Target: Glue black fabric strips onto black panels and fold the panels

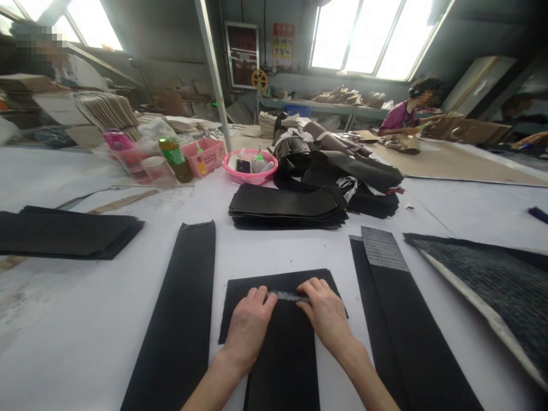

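Note:
In front of me a long black strip [285, 359] lies lengthwise, its far end on a wider black sheet [240, 291]. A narrow greyish, shiny edge [286, 295] runs across the end of the strip. My left hand [250, 319] pinches the left end of that edge between thumb and bent fingers. At the right end, my right hand [323, 308] grips the same edge, thumb below and fingers above. Whether the edge is folded or coated, I cannot tell.
Black strips lie left [184, 308] and right [406, 308], the right one with a grey striped end. Behind are stacked black pieces [286, 205] and a pink basin [250, 174]. A dark textured sheet [483, 285] lies far right. A person [402, 117] sits at the back right.

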Available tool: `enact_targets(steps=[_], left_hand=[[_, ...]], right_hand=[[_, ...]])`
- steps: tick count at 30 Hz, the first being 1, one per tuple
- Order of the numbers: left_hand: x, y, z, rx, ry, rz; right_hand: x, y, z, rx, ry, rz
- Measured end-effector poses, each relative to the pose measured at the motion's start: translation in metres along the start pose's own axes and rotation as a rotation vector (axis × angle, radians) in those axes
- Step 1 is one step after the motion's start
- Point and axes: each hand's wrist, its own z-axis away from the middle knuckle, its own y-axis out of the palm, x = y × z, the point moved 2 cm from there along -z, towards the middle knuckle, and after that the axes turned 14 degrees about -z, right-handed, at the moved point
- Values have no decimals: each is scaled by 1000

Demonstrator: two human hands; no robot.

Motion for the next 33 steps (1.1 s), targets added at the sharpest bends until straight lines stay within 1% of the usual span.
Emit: enact_targets(steps=[4,7,10,14,17,19,21,24,27,30,33], left_hand=[[2,1,0,-11,66,5],[4,3,-2,-17,77,24],[7,5,-6,-23,47,83],[10,6,-13,-36,-8,220],[11,7,-18,-51,-45,237],[11,8,-20,-98,-8,187],[9,9,-22,-145,85,146],[7,9,-24,-156,190,158],[6,7,-24,-154,212,215],[5,6,-22,-167,206,245],[4,8,-20,-174,220,245]], right_hand=[[1,5,-12,27,-50,11],[-3,7,-18,52,-55,8],[-9,5,-22,87,-45,-39],[-15,4,-25,124,-53,-97],[-19,3,-25,134,-60,-112],[-20,3,-24,134,-69,-132],[-22,4,-23,122,-84,-154],[-23,7,-20,85,-121,-158],[-22,10,-16,60,-165,-132],[-21,10,-13,64,-197,-126],[-19,9,-12,52,-181,-151]])
